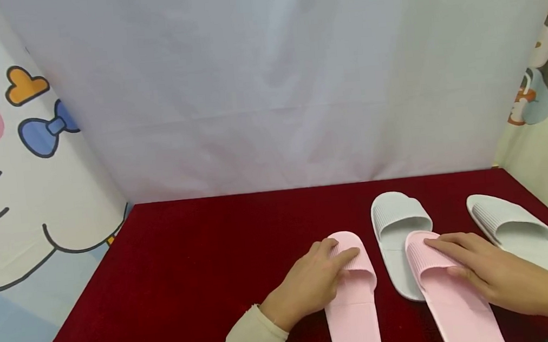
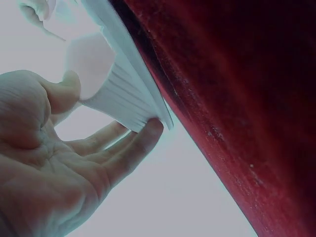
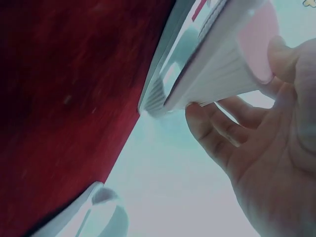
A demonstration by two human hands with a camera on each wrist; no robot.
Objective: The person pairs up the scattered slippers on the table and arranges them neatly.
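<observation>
My left hand (image 1: 313, 281) (image 2: 64, 158) holds the left pink slipper (image 1: 353, 321) (image 2: 123, 94) by its ribbed strap, thumb at the strap's opening and fingers toward the toe. That slipper's toe points away from me. My right hand (image 1: 493, 271) (image 3: 276, 143) grips the strap of the right pink slipper (image 1: 457, 307) (image 3: 212, 74) the same way. This slipper slants, toe to the left, and overlaps part of a white slipper (image 1: 397, 269) (image 3: 158, 94) in the head view. The palms are hidden in the head view.
A second white slipper (image 1: 508, 215) (image 3: 106, 212) lies to the right, partly behind my right forearm. Under everything is a dark red surface (image 1: 190, 270), with a pale curtain (image 1: 271, 84) behind it. Printed cloths (image 1: 20, 177) hang at the left and right sides.
</observation>
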